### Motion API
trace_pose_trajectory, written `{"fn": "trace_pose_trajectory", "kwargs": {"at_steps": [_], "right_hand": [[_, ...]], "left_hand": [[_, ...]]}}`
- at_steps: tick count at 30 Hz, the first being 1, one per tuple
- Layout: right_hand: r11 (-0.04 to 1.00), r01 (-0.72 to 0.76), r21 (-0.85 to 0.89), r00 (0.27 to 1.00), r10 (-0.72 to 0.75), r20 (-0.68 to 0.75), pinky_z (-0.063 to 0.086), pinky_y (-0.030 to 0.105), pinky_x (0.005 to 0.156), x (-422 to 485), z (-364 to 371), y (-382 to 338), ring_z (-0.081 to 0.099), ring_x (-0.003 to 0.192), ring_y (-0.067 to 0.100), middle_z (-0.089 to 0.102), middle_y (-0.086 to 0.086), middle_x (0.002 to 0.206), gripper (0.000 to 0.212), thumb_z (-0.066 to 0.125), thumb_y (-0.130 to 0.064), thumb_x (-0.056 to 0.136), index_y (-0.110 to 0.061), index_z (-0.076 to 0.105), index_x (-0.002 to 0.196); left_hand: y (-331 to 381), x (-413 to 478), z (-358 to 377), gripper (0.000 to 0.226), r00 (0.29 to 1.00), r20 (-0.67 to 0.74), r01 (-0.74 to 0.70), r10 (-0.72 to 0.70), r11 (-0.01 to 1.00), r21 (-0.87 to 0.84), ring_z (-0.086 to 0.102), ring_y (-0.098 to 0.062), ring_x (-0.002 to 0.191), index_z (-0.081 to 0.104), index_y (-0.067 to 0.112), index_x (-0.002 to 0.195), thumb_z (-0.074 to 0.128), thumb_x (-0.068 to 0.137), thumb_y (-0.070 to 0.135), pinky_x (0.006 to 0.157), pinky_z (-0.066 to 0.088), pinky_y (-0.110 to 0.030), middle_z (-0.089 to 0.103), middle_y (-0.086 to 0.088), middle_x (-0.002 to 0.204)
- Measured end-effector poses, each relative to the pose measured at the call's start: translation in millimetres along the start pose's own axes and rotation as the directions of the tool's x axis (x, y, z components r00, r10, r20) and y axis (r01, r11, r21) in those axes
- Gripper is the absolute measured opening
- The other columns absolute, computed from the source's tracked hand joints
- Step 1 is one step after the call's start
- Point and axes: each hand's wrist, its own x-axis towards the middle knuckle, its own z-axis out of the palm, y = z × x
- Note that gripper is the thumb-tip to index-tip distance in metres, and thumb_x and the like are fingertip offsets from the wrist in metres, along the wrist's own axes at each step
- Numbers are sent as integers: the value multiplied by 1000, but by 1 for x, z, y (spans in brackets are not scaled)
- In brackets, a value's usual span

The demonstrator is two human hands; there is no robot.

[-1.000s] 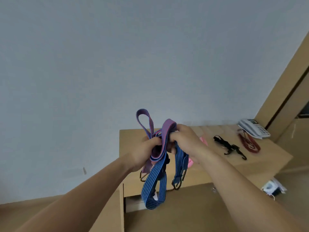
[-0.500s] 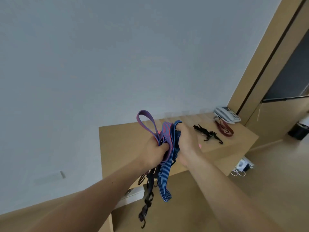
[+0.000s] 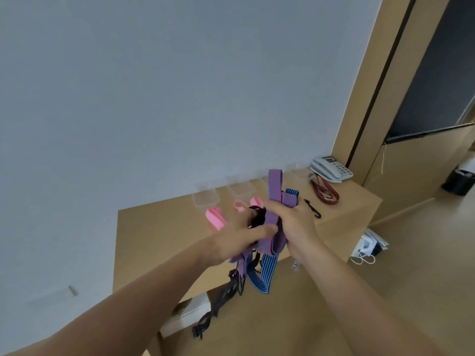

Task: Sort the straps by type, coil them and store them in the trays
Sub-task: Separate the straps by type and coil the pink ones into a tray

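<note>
Both hands hold one bundle of striped straps [image 3: 270,237] above the front of the wooden table [image 3: 154,232]. My right hand [image 3: 295,222] grips the bundle from the right, blue and purple loops sticking up over it. My left hand [image 3: 239,235] grips it from the left, thumb across the purple band. A blue striped loop [image 3: 264,276] and a black hooked strap [image 3: 218,301] dangle below. Pink straps [image 3: 214,217] lie on the table behind my left hand. Clear plastic trays [image 3: 205,199] stand in a row along the wall.
A black hooked strap [image 3: 313,209] and a dark red strap [image 3: 325,192] lie at the table's right end, next to a white desk phone [image 3: 330,169]. A wooden door frame [image 3: 370,86] rises at the right. A dark bin [image 3: 458,181] and bagged items [image 3: 368,247] sit on the floor.
My view turned and dipped, bringing the trays and pink straps into sight. Both hands moved the bundle over the table and regripped it; the black strap hangs lower.
</note>
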Motion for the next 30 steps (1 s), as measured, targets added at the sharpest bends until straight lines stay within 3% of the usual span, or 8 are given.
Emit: {"fn": "trace_pose_trajectory", "kwargs": {"at_steps": [6,8,12,17,20,24,26,30], "right_hand": [[988,-42,148,999,39,25,52,43,74,45,-98,-16,68,77,30,69,16,84,19,71,-10,87,1,64,100],[989,-25,144,999,19,47,53,42,72,52,-124,-18,68,75,30,69,12,77,8,68,-8,88,-4,64,94],[974,-42,222,999,48,-24,55,40,68,72,-172,-19,69,74,29,69,8,75,4,68,-7,89,-11,66,90],[946,-31,322,999,37,-15,54,30,52,103,-217,-21,67,61,20,66,5,69,11,64,-9,91,-12,64,101],[957,-73,280,997,77,-4,54,32,51,125,-236,-17,67,60,23,66,10,71,18,66,-12,89,-3,61,105],[961,-92,261,990,117,-82,51,30,48,166,-271,-17,65,56,22,62,12,73,14,63,-13,93,-2,60,101],[967,-113,230,982,143,-121,50,29,46,188,-290,-19,65,54,22,61,12,71,11,63,-13,92,-3,61,98],[979,-186,86,975,195,-103,48,29,43,230,-312,-23,61,46,23,60,17,67,13,64,-11,89,-1,58,95]], "left_hand": [[17,70,35,21,965,-210,1,-161,796,-605,61,-30,64,58,-4,106,61,86,-1,51,52,-29,64,-19,93],[20,94,52,15,948,-270,-11,-171,826,-564,57,-28,57,54,-1,101,58,88,-8,45,49,-27,61,-17,85],[17,134,88,17,970,-232,12,-80,961,-278,60,-18,65,56,3,95,63,84,-7,56,50,-25,62,-12,82],[13,178,115,16,997,-59,28,-48,950,-310,41,-14,52,51,9,85,64,83,-1,47,33,-23,44,-8,66],[8,205,126,29,998,67,35,-18,963,-268,47,-14,58,54,8,91,76,73,10,52,37,-25,51,-7,74],[2,256,131,15,979,-108,133,-170,949,-286,71,-23,67,54,3,101,64,90,5,59,55,-31,70,-10,85],[0,283,126,5,965,-168,162,-200,963,-217,68,-21,55,57,5,95,58,95,10,49,47,-28,73,-8,82],[1,330,123,11,983,38,185,-182,979,-88,48,-8,41,62,8,88,60,94,18,41,36,-18,75,-5,76]]}}
